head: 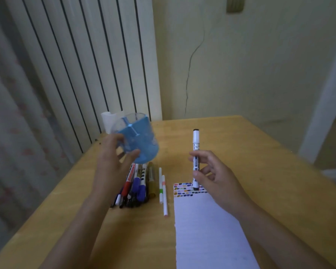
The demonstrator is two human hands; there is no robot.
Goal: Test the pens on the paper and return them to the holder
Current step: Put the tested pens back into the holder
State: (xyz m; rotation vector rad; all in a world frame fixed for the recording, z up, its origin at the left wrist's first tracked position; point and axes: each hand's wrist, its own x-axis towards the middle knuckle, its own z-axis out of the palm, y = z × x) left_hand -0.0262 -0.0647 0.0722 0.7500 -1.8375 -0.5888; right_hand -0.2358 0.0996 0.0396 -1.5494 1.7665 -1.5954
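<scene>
Left hand (113,162) grips tilted, emptied holder (138,139) above pens (136,185); right hand (211,177) pinches marker (196,158) upright, ready for paper (208,230).

One blue holder (137,139) is being held left of centre. One white marker (196,158) is being held upright, centre right. Two slim white pens (163,191) and one sheet of paper (206,230) are being shown lower centre. A heap of pens (136,185), too overlapped to count, is being shown beside them.
</scene>
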